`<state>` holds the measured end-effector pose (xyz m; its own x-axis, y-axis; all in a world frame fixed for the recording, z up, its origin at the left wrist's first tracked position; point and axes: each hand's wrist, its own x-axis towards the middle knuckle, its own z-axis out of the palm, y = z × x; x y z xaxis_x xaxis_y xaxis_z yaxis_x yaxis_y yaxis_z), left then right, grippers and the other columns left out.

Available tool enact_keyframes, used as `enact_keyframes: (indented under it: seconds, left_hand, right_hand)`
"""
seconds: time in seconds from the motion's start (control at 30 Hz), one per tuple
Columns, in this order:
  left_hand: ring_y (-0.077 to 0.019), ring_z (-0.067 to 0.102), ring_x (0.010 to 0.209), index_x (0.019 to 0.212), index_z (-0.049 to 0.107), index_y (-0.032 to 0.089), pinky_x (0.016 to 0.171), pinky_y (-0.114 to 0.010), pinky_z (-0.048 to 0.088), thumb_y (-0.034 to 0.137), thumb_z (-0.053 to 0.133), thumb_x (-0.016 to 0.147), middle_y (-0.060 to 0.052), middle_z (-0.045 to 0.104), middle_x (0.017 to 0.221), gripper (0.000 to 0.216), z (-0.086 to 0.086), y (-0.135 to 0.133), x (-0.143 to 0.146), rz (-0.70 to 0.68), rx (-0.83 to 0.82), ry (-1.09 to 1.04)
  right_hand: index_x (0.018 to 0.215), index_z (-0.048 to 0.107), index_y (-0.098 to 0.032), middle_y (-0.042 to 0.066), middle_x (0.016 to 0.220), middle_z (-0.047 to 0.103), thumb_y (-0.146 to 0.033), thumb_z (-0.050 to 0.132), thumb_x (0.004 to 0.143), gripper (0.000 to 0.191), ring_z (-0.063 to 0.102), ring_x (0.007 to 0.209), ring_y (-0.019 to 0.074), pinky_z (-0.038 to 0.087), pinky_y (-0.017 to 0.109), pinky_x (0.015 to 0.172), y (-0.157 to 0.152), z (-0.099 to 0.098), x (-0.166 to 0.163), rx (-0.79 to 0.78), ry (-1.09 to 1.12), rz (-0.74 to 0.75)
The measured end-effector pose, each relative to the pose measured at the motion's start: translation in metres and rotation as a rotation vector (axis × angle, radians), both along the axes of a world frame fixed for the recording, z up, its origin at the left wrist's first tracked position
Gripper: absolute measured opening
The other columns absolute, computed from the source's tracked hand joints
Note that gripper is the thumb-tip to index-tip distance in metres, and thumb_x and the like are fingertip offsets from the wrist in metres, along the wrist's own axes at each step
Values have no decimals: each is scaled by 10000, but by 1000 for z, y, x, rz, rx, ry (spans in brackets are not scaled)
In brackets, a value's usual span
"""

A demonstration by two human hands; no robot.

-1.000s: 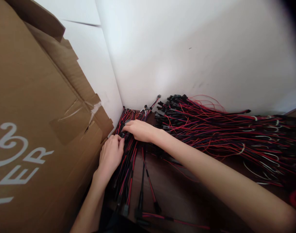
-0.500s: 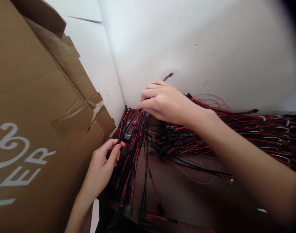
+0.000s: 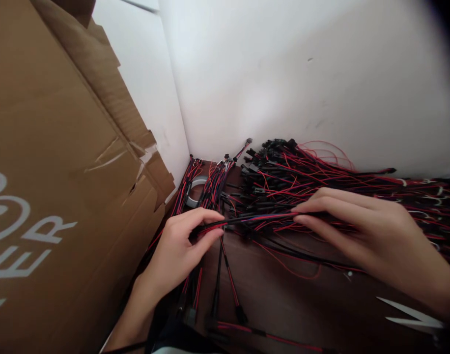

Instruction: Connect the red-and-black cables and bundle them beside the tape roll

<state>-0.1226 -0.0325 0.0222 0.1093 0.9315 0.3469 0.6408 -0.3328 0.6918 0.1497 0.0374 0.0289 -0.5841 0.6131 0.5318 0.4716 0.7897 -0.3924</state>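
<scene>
Now your left hand [image 3: 181,246] pinches one end of red-black wire lead [image 3: 247,219], thumb over fingers. Your right hand [image 3: 357,228] grips other end, fingers narrow around it. Lead stretched level between both hands, just above counter [image 3: 284,295]. Big wire pile [image 3: 339,187] behind right hand; sorted bundle [image 3: 206,191] beyond left hand. Cardboard box [image 3: 55,196] left of left hand.

Your left hand [image 3: 181,246] is reaching in from below, thumb and forefinger pinching together. Your right hand [image 3: 361,231] is coming in from the right, palm down, fingers extended and pinching toward the left hand.
</scene>
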Motion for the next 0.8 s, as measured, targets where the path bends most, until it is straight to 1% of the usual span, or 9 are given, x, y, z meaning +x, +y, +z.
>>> enact_keyframes:
  seconds: [0.07, 0.13, 0.2, 0.3, 0.4, 0.47, 0.6, 0.7, 0.8]
  left_hand:
    - [-126, 659, 806, 999, 654, 193, 761, -225, 521, 176, 643, 866, -7, 716, 910, 134, -2, 4, 4, -2, 59, 6]
    - [-120, 652, 798, 951, 648, 184, 756, -220, 514, 160, 627, 878, -6, 709, 890, 79, -2, 8, 7, -21, 109, 20]
    - [-115, 653, 799, 895, 649, 179, 765, -220, 506, 150, 605, 896, -4, 711, 876, 53, -2, 11, 9, -54, 150, 43]
    - [-121, 656, 806, 908, 662, 174, 776, -236, 502, 146, 604, 902, -10, 721, 883, 65, -3, 13, 9, -71, 211, 83]
    - [-134, 638, 798, 940, 671, 162, 756, -258, 500, 141, 592, 911, -22, 718, 871, 87, -4, 15, 8, -80, 261, 149]
    - [-152, 620, 816, 951, 672, 148, 753, -279, 500, 137, 582, 915, -39, 708, 864, 97, -4, 16, 9, -85, 288, 198]
    - [-193, 600, 883, 953, 670, 128, 799, -337, 501, 162, 630, 888, -67, 704, 899, 83, -8, 18, 15, -106, 339, 253]
    - [-187, 589, 825, 909, 672, 127, 744, -329, 495, 157, 622, 891, -65, 696, 855, 60, -12, 16, 20, -115, 342, 277]
    - [-166, 587, 749, 868, 671, 125, 682, -299, 484, 140, 613, 894, -56, 689, 798, 65, -16, 12, 22, -101, 361, 251]
  right_hand:
    - [962, 632, -273, 30, 880, 668, -270, 565, 921, 79, 639, 786, 197, 494, 339, 674, -7, -10, 4, -26, 28, -42]
    - [1012, 620, -270, 29, 926, 676, -255, 560, 926, 105, 647, 819, 195, 502, 343, 713, -11, -18, 6, -43, 41, -79]
    - [1026, 618, -270, 23, 937, 681, -263, 561, 928, 114, 650, 820, 193, 504, 346, 720, -13, -23, 7, -64, 48, -113]
    - [964, 636, -269, 10, 900, 678, -284, 574, 921, 78, 647, 798, 189, 507, 339, 704, -12, -23, 7, -78, 79, -151]
    - [920, 653, -256, 9, 900, 669, -277, 592, 907, 66, 643, 802, 181, 512, 325, 704, -13, -19, 6, -49, 122, -163]
    - [910, 660, -247, 12, 903, 662, -262, 597, 903, 66, 641, 803, 174, 515, 315, 702, -13, -18, 4, -34, 138, -163]
    - [911, 655, -226, 17, 907, 645, -215, 605, 901, 52, 631, 805, 149, 511, 277, 701, -16, -20, 0, -5, 127, -144]
    - [901, 636, -204, 20, 891, 630, -169, 602, 901, 48, 617, 800, 131, 500, 252, 705, -18, -22, -2, 35, 114, -121]
    - [889, 616, -188, 23, 868, 613, -136, 599, 899, 55, 599, 784, 121, 487, 235, 689, -19, -23, -3, 77, 109, -97]
